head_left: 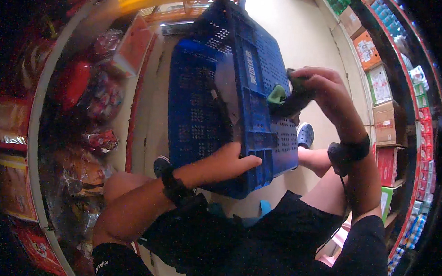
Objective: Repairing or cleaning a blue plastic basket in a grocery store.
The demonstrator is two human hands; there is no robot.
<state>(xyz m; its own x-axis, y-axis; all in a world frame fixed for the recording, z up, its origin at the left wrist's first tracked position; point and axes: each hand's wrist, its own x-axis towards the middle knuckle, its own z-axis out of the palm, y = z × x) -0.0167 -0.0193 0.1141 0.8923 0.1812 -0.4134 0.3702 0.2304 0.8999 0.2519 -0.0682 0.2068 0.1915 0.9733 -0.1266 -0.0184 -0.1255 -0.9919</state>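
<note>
A blue perforated plastic crate (195, 108) is tilted up between my bent legs, its ribbed rim running down the middle and something pale partly showing inside. My left hand (232, 160) grips the crate's near rim, its thumb outside and the other fingers mostly hidden. My right hand (320, 85) is closed on a dark cloth with a green part (276, 95), held against the crate's right outer face.
Shelves on the left hold red and clear packaged goods (98, 99). On the right, boxes (387, 122) stand beside shelves of small items (423, 125). A pale tiled floor (279, 16) runs between them. My sandalled foot (305, 135) is right of the crate.
</note>
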